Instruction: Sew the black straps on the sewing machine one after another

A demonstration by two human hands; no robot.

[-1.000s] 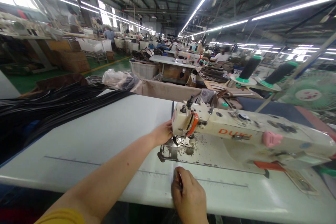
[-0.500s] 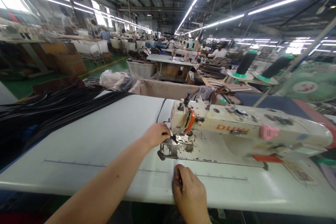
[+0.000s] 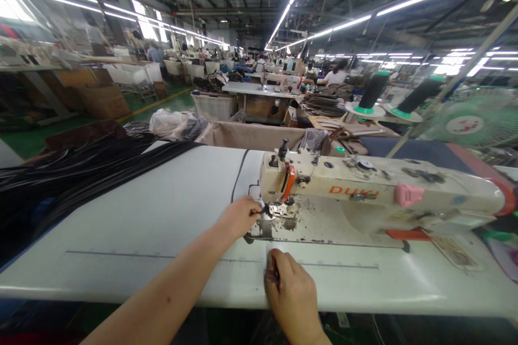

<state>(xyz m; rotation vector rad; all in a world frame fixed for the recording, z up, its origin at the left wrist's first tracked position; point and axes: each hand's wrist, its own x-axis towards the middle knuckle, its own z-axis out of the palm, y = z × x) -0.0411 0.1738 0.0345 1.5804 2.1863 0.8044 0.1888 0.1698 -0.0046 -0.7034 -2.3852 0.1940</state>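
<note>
1. Head view: my left hand (image 3: 239,216) pinches a dark strip (image 3: 237,175), which curves across the desk (image 3: 170,205) just beyond it.
2. My right hand (image 3: 294,287), nearer the front edge, is curled closed; its contents I cannot tell.
3. Judged step: positioning the strip at the sewing machine (image 3: 324,180); next calls for steady alignment.

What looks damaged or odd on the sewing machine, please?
The pale base plate of the sewing machine has dark, uneven patches around the presser foot, near the left hand. They look like wear, but I cannot tell whether it is chipped paint or dirt.
</note>
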